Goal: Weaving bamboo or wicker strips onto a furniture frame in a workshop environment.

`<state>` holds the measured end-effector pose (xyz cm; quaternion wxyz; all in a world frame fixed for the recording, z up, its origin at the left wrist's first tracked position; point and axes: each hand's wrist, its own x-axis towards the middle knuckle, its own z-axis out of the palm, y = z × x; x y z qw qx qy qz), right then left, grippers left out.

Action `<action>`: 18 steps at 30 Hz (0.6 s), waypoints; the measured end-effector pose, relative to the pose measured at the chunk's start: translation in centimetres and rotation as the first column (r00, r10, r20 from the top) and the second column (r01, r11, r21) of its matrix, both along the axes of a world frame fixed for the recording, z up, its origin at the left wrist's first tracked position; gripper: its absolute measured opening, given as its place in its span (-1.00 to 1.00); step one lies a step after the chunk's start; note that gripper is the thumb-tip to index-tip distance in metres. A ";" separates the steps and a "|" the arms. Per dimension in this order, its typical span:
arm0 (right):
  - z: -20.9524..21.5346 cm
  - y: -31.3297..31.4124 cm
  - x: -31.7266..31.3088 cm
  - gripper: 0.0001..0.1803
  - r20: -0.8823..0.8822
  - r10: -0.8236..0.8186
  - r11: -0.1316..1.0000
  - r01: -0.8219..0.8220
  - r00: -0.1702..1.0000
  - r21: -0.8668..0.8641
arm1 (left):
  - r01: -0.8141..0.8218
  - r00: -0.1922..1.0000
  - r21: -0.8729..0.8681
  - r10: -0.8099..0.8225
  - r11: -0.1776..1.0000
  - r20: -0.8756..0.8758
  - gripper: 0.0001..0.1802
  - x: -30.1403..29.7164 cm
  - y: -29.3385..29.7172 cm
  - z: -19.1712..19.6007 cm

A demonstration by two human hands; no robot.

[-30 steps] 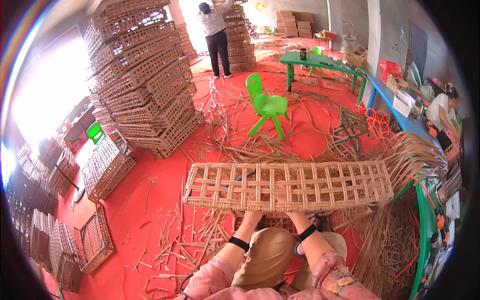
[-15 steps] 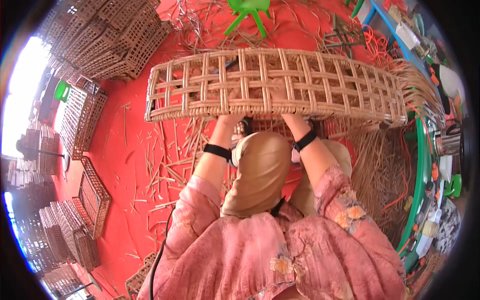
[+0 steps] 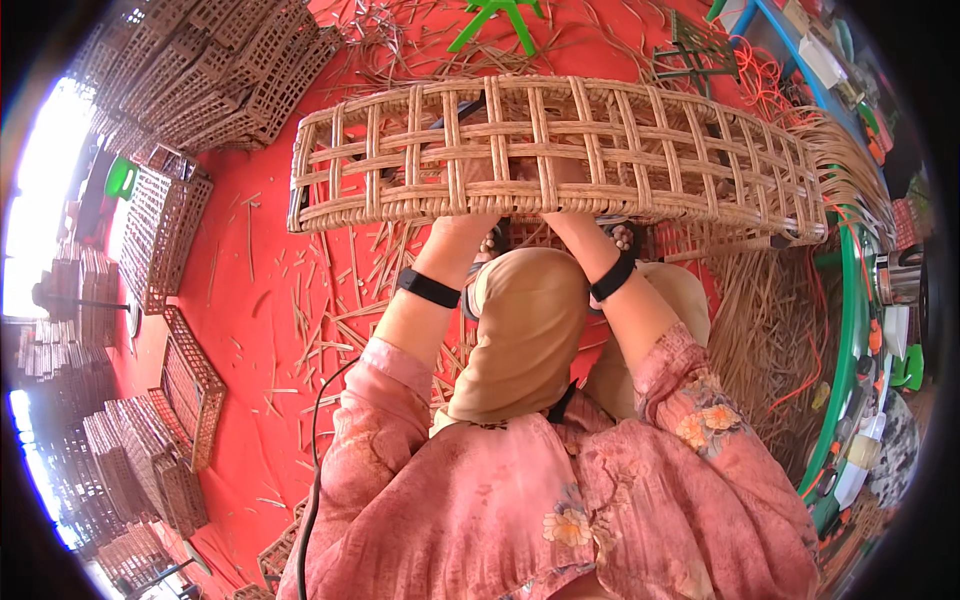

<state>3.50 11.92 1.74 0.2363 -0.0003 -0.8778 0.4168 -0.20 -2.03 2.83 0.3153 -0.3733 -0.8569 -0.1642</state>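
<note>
A long, shallow basket of tan woven strips (image 3: 600, 207) stands across my lap side, its open lattice wall facing me. My left hand (image 3: 478, 176) and my right hand (image 3: 567, 173) reach under its lower rim and are close together behind the lattice. Only bits of them show through the gaps, so their fingers and anything in them are hidden. A dark, slim piece (image 3: 462, 112) shows through the weave near the upper rim.
Stacked brown woven baskets (image 3: 210, 80) rise at the far left, with more along the left side. Loose strips (image 3: 335, 330) litter the red floor. A bundle of long strips (image 3: 765, 340) lies right, beside a green-edged table (image 3: 845, 370). A green stool (image 3: 495, 25) stands ahead.
The basket has shifted slightly up and its lattice has slid a little to the right. My hands have drawn closer together behind it.
</note>
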 end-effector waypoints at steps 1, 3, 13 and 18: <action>0.9 -0.3 0.7 -0.61 0.001 0.010 1.000 -0.010 1.000 0.000 | -0.033 0.996 0.050 0.028 0.998 0.089 -0.66 0.3 -0.1 -0.1; 2.4 -0.5 1.8 -0.60 0.109 0.064 0.998 -0.061 0.992 -0.026 | -0.025 0.968 0.094 0.001 0.995 0.252 -0.66 1.6 -0.6 -0.2; 0.5 -0.6 -1.3 -0.66 -0.158 -0.035 0.939 0.087 0.987 0.332 | -0.227 0.517 -0.191 0.284 0.955 0.808 -0.62 15.1 -12.7 -0.2; 3.8 -1.2 -1.4 -0.69 -0.301 -0.070 0.881 0.200 0.951 0.428 | -0.210 0.471 -0.066 0.160 0.976 0.867 -0.48 22.9 -34.1 -7.4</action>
